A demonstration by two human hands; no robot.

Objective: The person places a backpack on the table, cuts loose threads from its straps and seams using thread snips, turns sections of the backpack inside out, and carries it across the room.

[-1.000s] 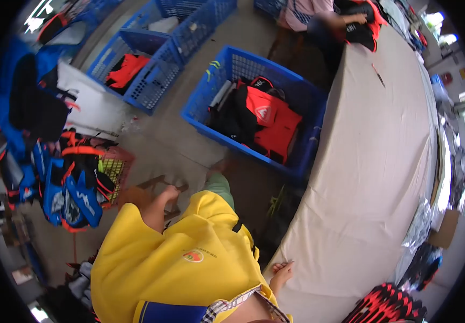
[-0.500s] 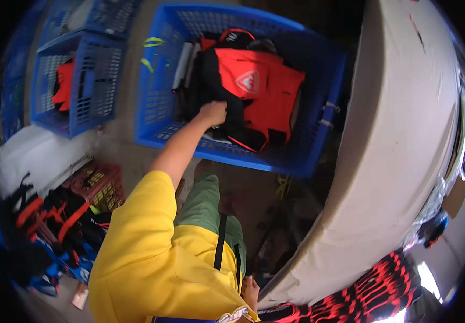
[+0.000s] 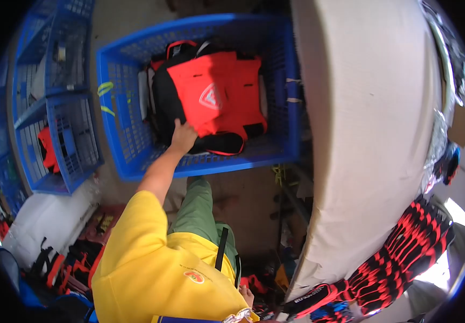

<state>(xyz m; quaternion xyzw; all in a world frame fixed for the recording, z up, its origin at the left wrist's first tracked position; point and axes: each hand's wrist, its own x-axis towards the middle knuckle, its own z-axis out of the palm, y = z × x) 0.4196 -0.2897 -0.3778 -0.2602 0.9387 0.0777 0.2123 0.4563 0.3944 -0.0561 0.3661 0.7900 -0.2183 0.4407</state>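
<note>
A red and black fabric piece [image 3: 232,102] with a white shield-shaped logo lies spread out in a large blue plastic crate [image 3: 200,171]. Dark fabric shows beneath it. My left hand [image 3: 184,137] touches its near left edge, thumb standing apart from the fingers. I see no firm grip there. Low in the view, my right hand [image 3: 247,295] hangs beside my body, partly covered by the yellow shirt; its finger pose is unclear. White edges of something flat [image 3: 143,96] show along the crate's left inside.
A long beige cloth-covered surface [image 3: 372,134] runs along the right. Smaller blue crates [image 3: 60,145] stand at left, one holding red fabric. Red and black straps [image 3: 399,258] pile up at lower right. White wrapped material [image 3: 44,220] lies at lower left.
My left hand has gone from a fist on the black part to lying at the piece's edge, thumb raised. The piece sits flatter. The view has shifted, moving the crate left.
</note>
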